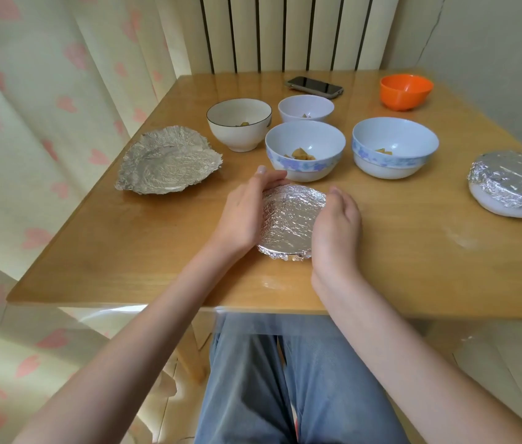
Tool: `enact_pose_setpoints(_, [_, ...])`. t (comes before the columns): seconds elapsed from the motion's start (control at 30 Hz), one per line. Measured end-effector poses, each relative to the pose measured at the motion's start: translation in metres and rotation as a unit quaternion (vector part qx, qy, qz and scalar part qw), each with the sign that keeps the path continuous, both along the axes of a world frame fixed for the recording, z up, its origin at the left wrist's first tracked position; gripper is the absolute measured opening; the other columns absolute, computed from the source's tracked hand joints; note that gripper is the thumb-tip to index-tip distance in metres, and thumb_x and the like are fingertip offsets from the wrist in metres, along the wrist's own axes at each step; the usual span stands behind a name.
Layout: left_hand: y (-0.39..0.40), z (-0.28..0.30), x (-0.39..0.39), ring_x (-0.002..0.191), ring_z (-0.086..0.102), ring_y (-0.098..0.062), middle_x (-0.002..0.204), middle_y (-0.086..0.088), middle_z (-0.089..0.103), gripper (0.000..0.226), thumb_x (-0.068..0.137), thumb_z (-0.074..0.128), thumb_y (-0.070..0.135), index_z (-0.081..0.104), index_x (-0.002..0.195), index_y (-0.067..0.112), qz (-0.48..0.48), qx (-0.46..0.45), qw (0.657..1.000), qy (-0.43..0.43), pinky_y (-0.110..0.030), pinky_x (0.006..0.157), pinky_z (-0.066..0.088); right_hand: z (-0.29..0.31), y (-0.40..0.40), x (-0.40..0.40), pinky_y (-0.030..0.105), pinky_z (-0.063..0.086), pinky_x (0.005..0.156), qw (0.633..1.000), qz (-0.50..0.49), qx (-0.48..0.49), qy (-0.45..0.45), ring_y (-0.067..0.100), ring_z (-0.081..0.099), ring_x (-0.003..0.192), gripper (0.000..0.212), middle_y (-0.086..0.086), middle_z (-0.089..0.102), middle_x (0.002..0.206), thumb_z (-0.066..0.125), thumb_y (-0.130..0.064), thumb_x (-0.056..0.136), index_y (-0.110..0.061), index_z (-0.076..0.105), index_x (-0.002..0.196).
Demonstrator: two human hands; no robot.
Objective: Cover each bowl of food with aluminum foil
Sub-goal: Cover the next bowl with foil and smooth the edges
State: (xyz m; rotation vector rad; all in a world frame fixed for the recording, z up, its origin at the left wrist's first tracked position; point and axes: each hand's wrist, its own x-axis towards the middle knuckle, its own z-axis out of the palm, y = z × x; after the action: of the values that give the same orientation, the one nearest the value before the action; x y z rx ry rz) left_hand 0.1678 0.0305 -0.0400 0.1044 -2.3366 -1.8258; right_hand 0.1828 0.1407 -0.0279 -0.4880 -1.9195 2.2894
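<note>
A bowl wrapped in crinkled aluminum foil (290, 219) stands near the table's front middle. My left hand (243, 216) curls round its left side, fingers at the far rim. My right hand (336, 225) cups its right side. Behind it stand several uncovered bowls with food: a blue-flowered bowl (305, 150), a second blue-flowered bowl (394, 147), a white bowl with a dark rim (238, 123) and a small white bowl (306, 108). A second foil-covered bowl (512, 184) sits at the right edge. A loose, crumpled foil sheet (166, 160) lies at the left.
An orange bowl (405, 91) and a dark phone (315, 86) lie at the back of the wooden table (125, 251). A curtain hangs close on the left, a radiator stands behind. My legs are under the front edge.
</note>
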Motion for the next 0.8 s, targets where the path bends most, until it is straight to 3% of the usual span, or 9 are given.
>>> enact_pose_setpoints(0.1, [0.008, 0.004, 0.010, 0.106, 0.060, -0.003, 0.105, 0.009, 0.068, 0.048, 0.107, 0.022, 0.033, 0.068, 0.114, 0.020, 0.061, -0.004, 0.998, 0.023, -0.022, 0.096, 0.039, -0.002, -0.004, -0.008, 0.023, 0.043, 0.081, 1.000, -0.016, 0.016, 0.000, 0.004, 0.057, 0.085, 0.034, -0.009, 0.064, 0.097, 0.035, -0.018, 0.099, -0.011, 0.061, 0.118])
enact_pose_setpoints(0.2, [0.019, 0.000, 0.024, 0.088, 0.053, 0.010, 0.091, 0.020, 0.059, 0.040, 0.107, 0.023, 0.032, 0.061, 0.096, 0.031, 0.137, -0.018, 0.990, 0.043, -0.012, 0.081, 0.036, -0.002, -0.006, -0.019, 0.038, 0.049, 0.094, 1.000, 0.017, 0.023, -0.002, 0.019, 0.062, 0.099, 0.033, 0.001, 0.068, 0.105, 0.036, -0.021, 0.098, -0.014, 0.068, 0.105])
enact_pose_setpoints(0.3, [0.025, -0.001, 0.031, 0.073, 0.046, 0.015, 0.077, 0.018, 0.048, 0.037, 0.107, 0.024, 0.029, 0.041, 0.076, 0.037, 0.182, -0.015, 0.982, 0.057, -0.004, 0.070, 0.032, -0.004, -0.003, -0.030, 0.043, 0.049, 0.096, 0.996, 0.077, 0.037, -0.023, 0.024, 0.063, 0.102, 0.039, 0.006, 0.069, 0.108, 0.033, -0.032, 0.100, -0.022, 0.070, 0.091])
enact_pose_setpoints(0.4, [0.020, 0.003, 0.033, 0.086, 0.050, 0.006, 0.092, 0.016, 0.057, 0.034, 0.107, 0.023, 0.034, 0.051, 0.087, 0.036, 0.172, 0.017, 0.984, 0.031, -0.018, 0.081, 0.031, -0.001, 0.009, -0.038, 0.043, 0.046, 0.100, 0.990, 0.127, 0.009, -0.054, 0.024, 0.062, 0.107, 0.048, 0.009, 0.067, 0.116, 0.027, -0.044, 0.101, -0.021, 0.068, 0.094])
enact_pose_setpoints(0.47, [0.007, 0.002, 0.032, 0.107, 0.052, -0.005, 0.118, 0.008, 0.062, 0.042, 0.105, 0.021, 0.041, 0.060, 0.117, 0.028, 0.159, 0.011, 0.987, 0.028, -0.022, 0.094, 0.031, -0.002, 0.023, -0.035, 0.037, 0.045, 0.101, 0.992, 0.108, -0.041, -0.052, 0.020, 0.061, 0.109, 0.049, 0.013, 0.062, 0.124, 0.025, -0.040, 0.103, -0.010, 0.061, 0.115])
enact_pose_setpoints(0.53, [-0.010, 0.001, 0.023, 0.121, 0.051, -0.006, 0.129, 0.004, 0.061, 0.057, 0.097, 0.022, 0.047, 0.057, 0.133, 0.019, 0.138, -0.001, 0.989, 0.043, -0.026, 0.105, 0.033, -0.003, 0.030, -0.022, 0.028, 0.042, 0.101, 0.995, 0.055, -0.075, -0.036, 0.016, 0.057, 0.115, 0.045, 0.012, 0.056, 0.132, 0.027, -0.031, 0.103, -0.004, 0.051, 0.130])
enact_pose_setpoints(0.63, [-0.018, 0.002, 0.005, 0.125, 0.051, -0.001, 0.126, 0.011, 0.063, 0.052, 0.087, 0.029, 0.054, 0.059, 0.124, 0.032, 0.066, 0.026, 0.997, 0.025, -0.036, 0.116, 0.031, -0.005, 0.015, -0.003, 0.023, 0.044, 0.093, 0.997, 0.018, -0.062, -0.029, 0.013, 0.054, 0.115, 0.038, 0.004, 0.055, 0.133, 0.031, -0.024, 0.102, -0.010, 0.049, 0.133])
enact_pose_setpoints(0.73, [-0.012, -0.002, -0.005, 0.121, 0.056, -0.002, 0.122, 0.008, 0.067, 0.047, 0.088, 0.030, 0.053, 0.062, 0.114, 0.033, 0.007, -0.002, 1.000, 0.008, -0.038, 0.113, 0.036, -0.007, -0.013, 0.001, 0.040, 0.044, 0.101, 0.998, -0.005, -0.056, -0.035, 0.023, 0.057, 0.114, 0.035, 0.007, 0.059, 0.127, 0.034, -0.024, 0.101, -0.013, 0.053, 0.129])
enact_pose_setpoints(0.8, [-0.010, -0.003, -0.004, 0.113, 0.062, -0.006, 0.111, 0.005, 0.072, 0.047, 0.089, 0.028, 0.046, 0.067, 0.107, 0.029, 0.014, 0.013, 1.000, 0.007, -0.034, 0.109, 0.040, -0.007, -0.023, -0.004, 0.042, 0.046, 0.099, 0.998, -0.035, -0.042, -0.027, 0.026, 0.059, 0.111, 0.033, 0.008, 0.062, 0.122, 0.034, -0.021, 0.101, -0.014, 0.057, 0.122])
